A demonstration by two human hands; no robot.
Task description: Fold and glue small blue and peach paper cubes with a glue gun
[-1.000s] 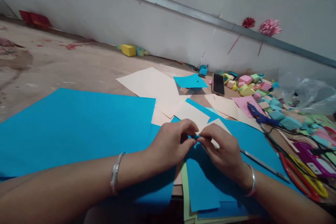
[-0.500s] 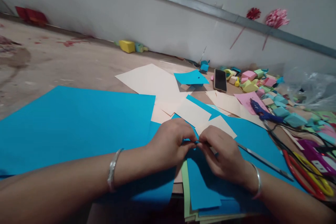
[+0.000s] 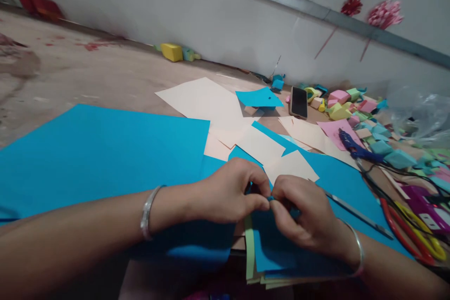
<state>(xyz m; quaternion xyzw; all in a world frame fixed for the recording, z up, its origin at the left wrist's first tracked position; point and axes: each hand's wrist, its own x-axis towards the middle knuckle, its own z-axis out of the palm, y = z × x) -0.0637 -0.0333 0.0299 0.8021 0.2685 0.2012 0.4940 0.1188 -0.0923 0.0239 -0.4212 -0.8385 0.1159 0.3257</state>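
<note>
My left hand and my right hand meet at the fingertips over a stack of paper sheets, both pinched on a small piece of blue paper that is mostly hidden between the fingers. Each wrist wears a silver bangle. Under the hands lie blue sheets on green and cream sheets. A large blue sheet spreads out to the left, and cream paper squares lie just beyond my fingers.
To the right lie a metal ruler, red and yellow scissors, a blue glue gun with cable, and many small coloured paper boxes. A phone rests further back. A white wall with paper flowers stands behind.
Both hands have stayed together on the small blue piece, working it between the fingertips, and sit slightly lower and nearer. The view has tilted a little.
</note>
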